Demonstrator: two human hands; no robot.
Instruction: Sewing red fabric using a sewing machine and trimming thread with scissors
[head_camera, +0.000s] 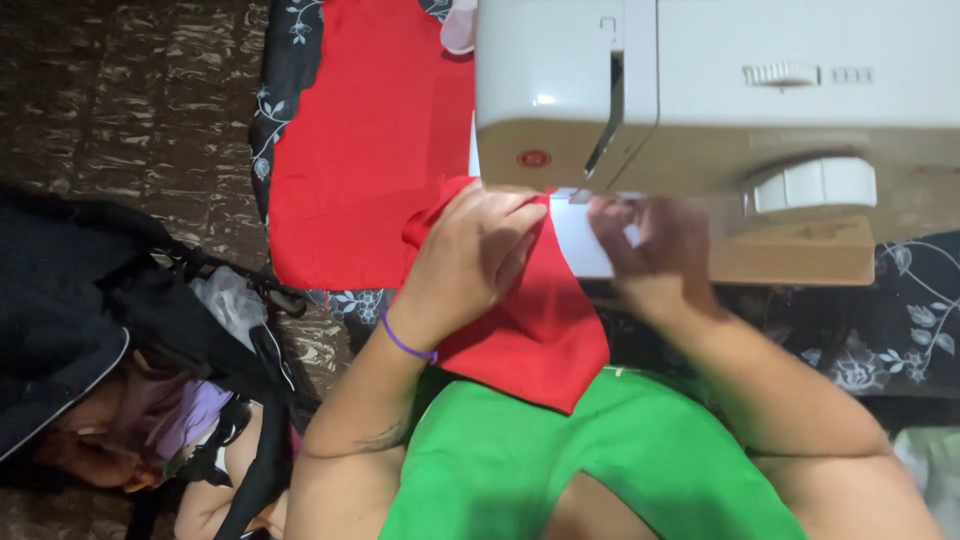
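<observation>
A white sewing machine (720, 90) fills the upper right of the head view. A red piece of cloth (535, 325) lies under its needle area and hangs toward my lap. My left hand (470, 255), with a purple band on the wrist, presses flat on the cloth just left of the needle. My right hand (650, 250) is blurred, its fingers raised at the machine's bed to the right of the needle, near the cloth's edge. Whether it grips anything is unclear.
A larger red cloth (370, 150) lies spread to the left on a dark flowered cover (900, 340). A black bag (120, 330) with straps sits on the patterned floor at the left. My green garment (560, 470) fills the bottom.
</observation>
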